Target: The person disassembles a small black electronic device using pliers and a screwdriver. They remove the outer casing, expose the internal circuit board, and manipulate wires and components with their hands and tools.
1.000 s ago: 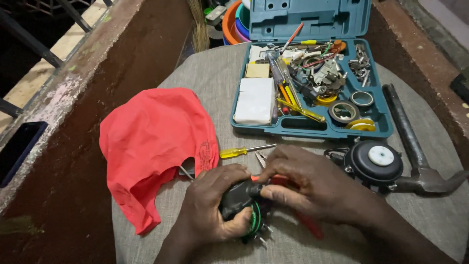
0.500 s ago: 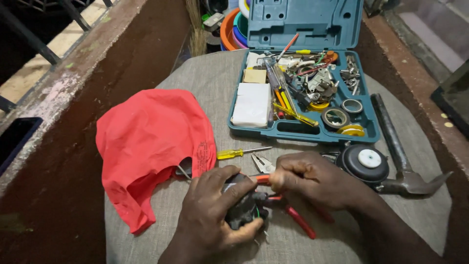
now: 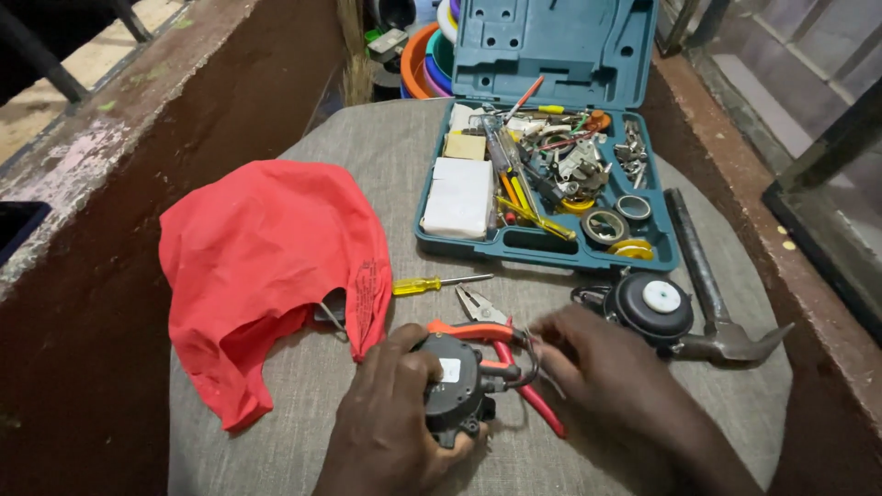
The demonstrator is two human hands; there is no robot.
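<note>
Both hands at near edge of worktop (image 3: 386, 165). Left hand (image 3: 390, 418) clenched around small black motor unit (image 3: 450, 390), held just above cloth surface. Right hand (image 3: 602, 367) fingers pinching thin wires (image 3: 528, 354) at unit's right side. Red-handled pliers (image 3: 501, 344) lying beneath, touching unit. Red bag (image 3: 262, 266) toward left edge; open teal toolbox (image 3: 551, 174) at far edge; hammer (image 3: 712, 294) toward right edge.

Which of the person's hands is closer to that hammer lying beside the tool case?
Right. The right hand sits just left of the hammer, near its head. The left hand is farther left, holding a small black device.
</note>
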